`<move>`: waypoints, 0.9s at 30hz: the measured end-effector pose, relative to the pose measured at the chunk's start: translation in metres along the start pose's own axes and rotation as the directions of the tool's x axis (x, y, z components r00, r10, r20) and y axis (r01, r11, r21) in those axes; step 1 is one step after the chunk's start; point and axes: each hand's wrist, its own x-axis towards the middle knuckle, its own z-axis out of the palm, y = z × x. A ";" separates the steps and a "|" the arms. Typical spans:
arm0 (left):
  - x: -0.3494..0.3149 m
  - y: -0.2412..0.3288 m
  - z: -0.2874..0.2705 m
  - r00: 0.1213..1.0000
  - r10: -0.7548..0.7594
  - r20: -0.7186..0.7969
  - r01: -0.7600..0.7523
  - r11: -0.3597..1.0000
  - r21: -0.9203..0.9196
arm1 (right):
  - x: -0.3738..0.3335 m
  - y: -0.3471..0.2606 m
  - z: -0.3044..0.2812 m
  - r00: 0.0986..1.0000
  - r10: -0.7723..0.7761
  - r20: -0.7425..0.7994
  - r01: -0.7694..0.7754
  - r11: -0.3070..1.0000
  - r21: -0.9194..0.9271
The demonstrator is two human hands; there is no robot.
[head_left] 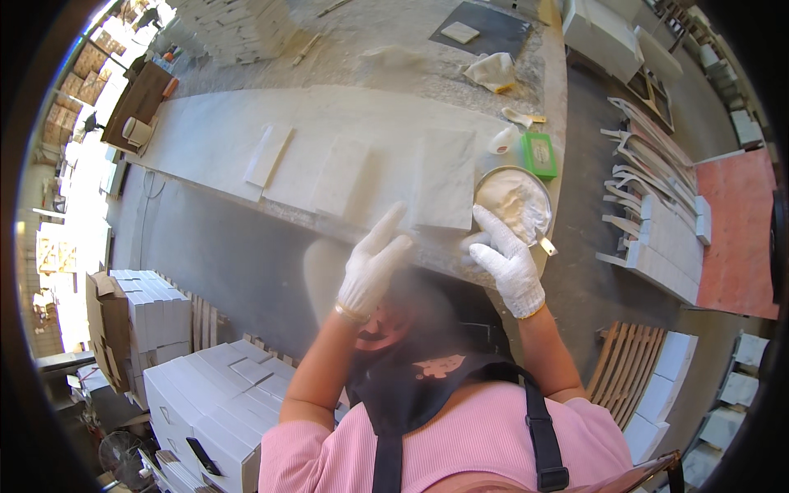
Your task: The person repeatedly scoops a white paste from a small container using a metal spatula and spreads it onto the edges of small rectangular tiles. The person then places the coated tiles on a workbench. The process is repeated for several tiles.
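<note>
Both my hands wear white knit gloves and hover near the front edge of a long pale worktable (205,123). My left hand (371,267) is open, fingers stretched, holding nothing. My right hand (508,261) is also open, with fingers apart. Its fingertips overlap the lower left rim of a round bowl (511,168) of white paste or powder; contact is unclear. A tool's pale handle (546,242) sticks out of the bowl. Beyond my hands lie a square white tile (444,177), a hazy second tile (341,172) and a narrow tile strip (269,156).
Behind the bowl stand a green box (539,156) and a white bottle (503,140). Farther back are a crumpled cloth (493,72) and a dark mat (481,31). White cartons (218,403) are stacked left, a slab rack (657,214) stands right. Haze blurs the middle.
</note>
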 end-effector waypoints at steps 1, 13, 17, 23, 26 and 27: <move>0.002 0.000 0.002 0.999 -0.045 0.031 0.045 0.999 -0.021 | -0.001 0.002 0.002 1.000 -0.024 0.010 0.024 1.000 -0.017; -0.029 -0.023 -0.006 0.970 -0.143 0.194 0.212 0.891 -0.402 | -0.034 -0.002 -0.005 0.958 0.286 -0.007 -0.265 0.897 0.355; -0.021 -0.037 0.001 0.947 -0.163 0.277 0.296 0.778 -0.555 | -0.030 0.004 0.001 0.969 0.245 0.043 -0.230 0.817 0.529; -0.017 -0.038 0.005 0.954 -0.184 0.236 0.284 0.800 -0.528 | -0.022 -0.005 0.004 0.973 0.216 0.074 -0.229 0.906 0.356; -0.019 -0.037 0.011 0.960 -0.170 0.224 0.264 0.820 -0.508 | -0.018 -0.008 0.010 0.979 0.180 0.094 -0.198 0.950 0.242; -0.020 -0.037 0.012 0.962 -0.148 0.229 0.247 0.830 -0.500 | -0.016 -0.008 0.011 0.978 0.192 0.081 -0.204 0.960 0.190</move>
